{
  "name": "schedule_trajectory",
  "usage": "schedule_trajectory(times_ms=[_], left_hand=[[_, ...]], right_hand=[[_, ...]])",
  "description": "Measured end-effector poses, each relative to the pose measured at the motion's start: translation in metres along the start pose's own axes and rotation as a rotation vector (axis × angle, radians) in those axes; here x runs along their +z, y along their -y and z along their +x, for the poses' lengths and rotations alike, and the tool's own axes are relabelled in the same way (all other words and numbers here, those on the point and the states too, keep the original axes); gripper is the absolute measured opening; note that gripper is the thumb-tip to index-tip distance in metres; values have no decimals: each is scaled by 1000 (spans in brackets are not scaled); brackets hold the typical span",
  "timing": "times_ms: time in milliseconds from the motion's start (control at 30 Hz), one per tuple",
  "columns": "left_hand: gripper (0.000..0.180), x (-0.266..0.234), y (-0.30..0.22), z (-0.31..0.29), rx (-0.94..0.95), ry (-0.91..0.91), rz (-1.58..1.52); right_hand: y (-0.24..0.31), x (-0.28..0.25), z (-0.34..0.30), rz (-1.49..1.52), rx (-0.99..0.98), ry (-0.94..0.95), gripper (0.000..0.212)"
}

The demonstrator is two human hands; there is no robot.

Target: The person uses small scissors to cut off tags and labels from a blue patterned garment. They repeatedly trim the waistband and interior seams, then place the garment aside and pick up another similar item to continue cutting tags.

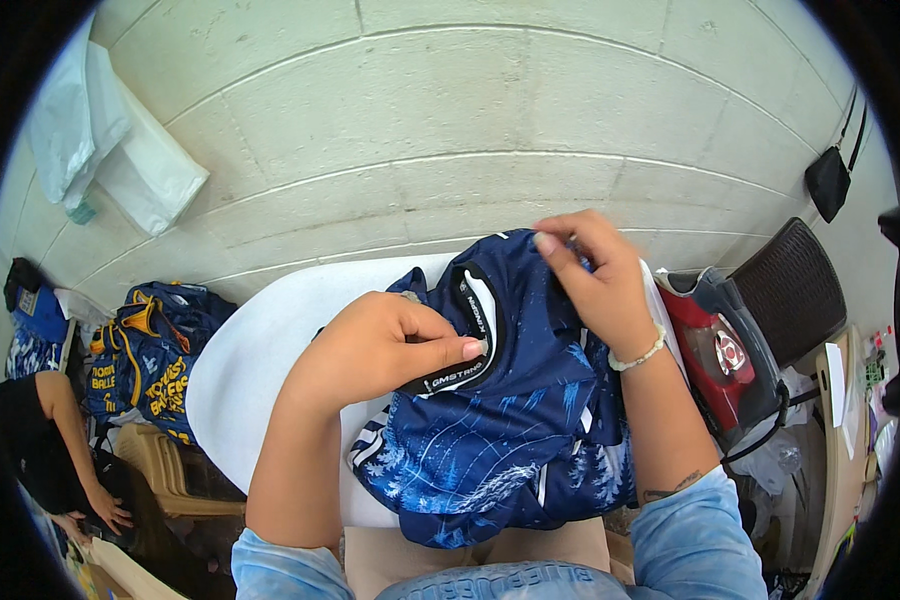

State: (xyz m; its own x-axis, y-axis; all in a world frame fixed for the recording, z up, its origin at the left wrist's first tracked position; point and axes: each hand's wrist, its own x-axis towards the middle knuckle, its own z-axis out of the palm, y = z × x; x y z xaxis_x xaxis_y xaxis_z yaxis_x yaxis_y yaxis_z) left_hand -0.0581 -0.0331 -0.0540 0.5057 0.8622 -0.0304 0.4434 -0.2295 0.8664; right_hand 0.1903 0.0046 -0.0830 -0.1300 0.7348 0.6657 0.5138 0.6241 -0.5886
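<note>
A navy blue jersey (500,450) with light blue tree and streak prints lies bunched on a white padded board (260,370) in front of me. Its black-edged neck opening (483,300) faces up, showing a white inner band. My left hand (395,345) is closed on the near-left part of this collar, thumb laid along the band and fingers curled out of sight beneath. At the far right shoulder of the jersey, my right hand (595,275) pinches the cloth between thumb and fingers. A beaded bracelet (638,350) circles my right wrist.
Behind the board rises a pale block wall (510,110), with white plastic bags (120,140) hanging at left. Navy and yellow jerseys (155,355) are piled above a tan plastic chair (160,470). Another person's arm (70,440) shows far left. A red and grey bag (715,350) stands right.
</note>
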Motion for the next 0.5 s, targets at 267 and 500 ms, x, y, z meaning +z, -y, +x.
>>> schedule_trajectory(times_ms=[267, 500], left_hand=[[42, 9, 16, 14, 25, -84, 15], [54, 19, 15, 29, -244, -235, -12]], right_hand=[[0, 16, -14, -120, 153, 533, 26], [5, 8, -7, 435, 155, 168, 16]])
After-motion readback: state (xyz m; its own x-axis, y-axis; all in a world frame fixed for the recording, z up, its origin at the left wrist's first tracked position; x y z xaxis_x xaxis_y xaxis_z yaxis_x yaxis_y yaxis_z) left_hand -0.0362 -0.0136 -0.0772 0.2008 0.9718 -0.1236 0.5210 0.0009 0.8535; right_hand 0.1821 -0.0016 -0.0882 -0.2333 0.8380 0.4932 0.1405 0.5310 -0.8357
